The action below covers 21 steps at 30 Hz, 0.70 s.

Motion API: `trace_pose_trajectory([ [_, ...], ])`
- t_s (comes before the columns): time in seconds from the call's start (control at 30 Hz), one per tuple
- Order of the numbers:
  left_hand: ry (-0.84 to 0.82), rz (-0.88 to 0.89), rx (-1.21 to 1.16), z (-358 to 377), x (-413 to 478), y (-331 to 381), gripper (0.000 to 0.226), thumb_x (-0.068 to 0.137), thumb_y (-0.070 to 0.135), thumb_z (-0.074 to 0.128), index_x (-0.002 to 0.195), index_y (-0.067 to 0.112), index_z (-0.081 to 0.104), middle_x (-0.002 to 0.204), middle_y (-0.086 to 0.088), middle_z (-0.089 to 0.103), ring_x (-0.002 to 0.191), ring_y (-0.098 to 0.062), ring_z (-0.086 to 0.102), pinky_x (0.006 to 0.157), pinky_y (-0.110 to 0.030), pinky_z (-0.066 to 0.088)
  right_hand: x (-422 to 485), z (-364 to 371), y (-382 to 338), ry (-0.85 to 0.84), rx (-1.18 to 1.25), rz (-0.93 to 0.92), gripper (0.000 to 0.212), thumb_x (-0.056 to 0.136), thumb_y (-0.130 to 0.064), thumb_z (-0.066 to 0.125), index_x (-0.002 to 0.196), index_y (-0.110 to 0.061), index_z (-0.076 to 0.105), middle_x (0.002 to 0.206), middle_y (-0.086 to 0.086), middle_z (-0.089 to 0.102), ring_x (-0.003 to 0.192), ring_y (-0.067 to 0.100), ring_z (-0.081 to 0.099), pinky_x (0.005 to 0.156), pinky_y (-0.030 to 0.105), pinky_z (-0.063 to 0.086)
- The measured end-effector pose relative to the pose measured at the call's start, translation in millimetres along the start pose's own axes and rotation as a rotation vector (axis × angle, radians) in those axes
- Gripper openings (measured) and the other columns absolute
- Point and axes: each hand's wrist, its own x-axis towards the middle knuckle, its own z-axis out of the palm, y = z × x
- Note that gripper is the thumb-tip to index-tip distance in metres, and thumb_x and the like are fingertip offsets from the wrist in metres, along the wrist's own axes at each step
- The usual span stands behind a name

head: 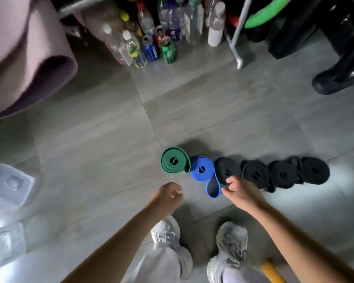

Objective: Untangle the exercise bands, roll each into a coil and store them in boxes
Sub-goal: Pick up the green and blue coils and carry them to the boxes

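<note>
On the floor [213, 111] just beyond the hands, a green coil [173, 161], a blue coil [201, 169] and four black coils [282, 174] lie in a touching row. The left hand [168, 196] is loosely curled and holds nothing. The right hand [239, 192] curls its fingers where the blue coil's loose end meets the nearest black coil, but one cannot tell what it grips.

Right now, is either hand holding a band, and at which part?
The left hand holds nothing. The right hand touches the near edge of the first black coil, beside the blue band's loose tail; whether it grips cannot be told.
</note>
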Motion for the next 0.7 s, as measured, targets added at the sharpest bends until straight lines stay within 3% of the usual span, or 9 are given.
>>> trace_pose_trajectory([
  [0.1, -0.036, 0.015, 0.008, 40.0, 66.8, -31.3, 0.025, 0.092, 0.020, 0.056, 0.114, 0.010, 0.059, 0.096, -0.003, 0.062, 0.065, -0.013, 0.057, 0.058, -0.022, 0.047, 66.0, 34.4, 20.2, 0.012, -0.096, -0.020, 0.035, 0.085, -0.030, 0.057, 0.114, -0.010, 0.057, 0.102, 0.007, 0.068, 0.100, 0.028, 0.062, 0.078, 0.032, 0.047],
  [0.2, -0.083, 0.042, 0.100, 76.6, 121.4, -59.6, 0.028, 0.089, 0.024, 0.056, 0.115, 0.015, 0.060, 0.106, -0.002, 0.064, 0.087, -0.020, 0.063, 0.075, -0.025, 0.047, 125.8, 64.8, 32.3, 0.106, -0.115, -0.104, 0.024, 0.083, -0.029, 0.060, 0.097, -0.011, 0.059, 0.093, 0.008, 0.064, 0.093, 0.029, 0.061, 0.072, 0.034, 0.046],
  [0.27, -0.088, 0.060, 0.157, 91.3, 146.2, -74.4, 0.029, 0.088, 0.027, 0.057, 0.116, 0.018, 0.059, 0.114, 0.000, 0.060, 0.098, -0.021, 0.061, 0.083, -0.026, 0.046, 160.0, 80.7, 35.4, 0.191, -0.201, -0.201, 0.029, 0.083, -0.033, 0.059, 0.103, -0.013, 0.057, 0.100, 0.007, 0.062, 0.099, 0.029, 0.058, 0.076, 0.034, 0.044],
  [0.33, 0.089, 0.122, 0.162, 95.5, 166.0, -86.0, 0.027, 0.087, 0.026, 0.058, 0.113, 0.017, 0.059, 0.112, 0.001, 0.054, 0.099, -0.019, 0.058, 0.082, -0.022, 0.042, 187.7, 94.4, 36.5, 0.288, -0.400, -0.253, 0.045, 0.084, -0.043, 0.057, 0.118, -0.015, 0.053, 0.112, 0.005, 0.062, 0.106, 0.027, 0.058, 0.081, 0.034, 0.043],
  [0.4, 0.365, 0.194, 0.083, 88.2, 181.0, -93.4, 0.024, 0.084, 0.018, 0.061, 0.108, 0.014, 0.059, 0.105, 0.004, 0.049, 0.102, -0.018, 0.053, 0.082, -0.018, 0.037, 202.7, 102.2, 34.4, 0.356, -0.588, -0.256, 0.046, 0.079, -0.053, 0.054, 0.111, -0.020, 0.055, 0.104, 0.001, 0.067, 0.099, 0.024, 0.062, 0.077, 0.032, 0.041],
  [0.47, 0.536, 0.177, 0.034, 75.7, 191.7, -98.4, 0.027, 0.082, 0.016, 0.064, 0.108, 0.013, 0.057, 0.106, 0.004, 0.047, 0.108, -0.019, 0.047, 0.088, -0.020, 0.034, 209.2, 106.0, 33.9, 0.366, -0.715, -0.269, 0.044, 0.074, -0.058, 0.050, 0.101, -0.023, 0.055, 0.093, -0.002, 0.069, 0.092, 0.022, 0.064, 0.075, 0.031, 0.039],
  [0.57, 0.549, 0.151, 0.160, 69.6, 205.7, -103.2, 0.039, 0.078, 0.038, 0.067, 0.112, 0.020, 0.056, 0.117, 0.004, 0.045, 0.115, -0.020, 0.039, 0.093, -0.023, 0.032, 219.9, 104.8, 35.4, 0.378, -0.777, -0.319, 0.046, 0.073, -0.061, 0.047, 0.096, -0.022, 0.052, 0.086, -0.002, 0.069, 0.085, 0.019, 0.066, 0.072, 0.031, 0.037],
  [0.7, 0.515, 0.075, 0.293, 82.2, 216.7, -91.0, 0.074, 0.064, 0.073, 0.063, 0.119, 0.024, 0.054, 0.124, 0.006, 0.038, 0.118, -0.017, 0.030, 0.098, -0.029, 0.032, 228.0, 107.3, 28.9, 0.349, -0.685, -0.322, 0.049, 0.078, -0.060, 0.051, 0.101, -0.017, 0.049, 0.095, -0.002, 0.068, 0.091, 0.020, 0.067, 0.066, 0.030, 0.039],
])
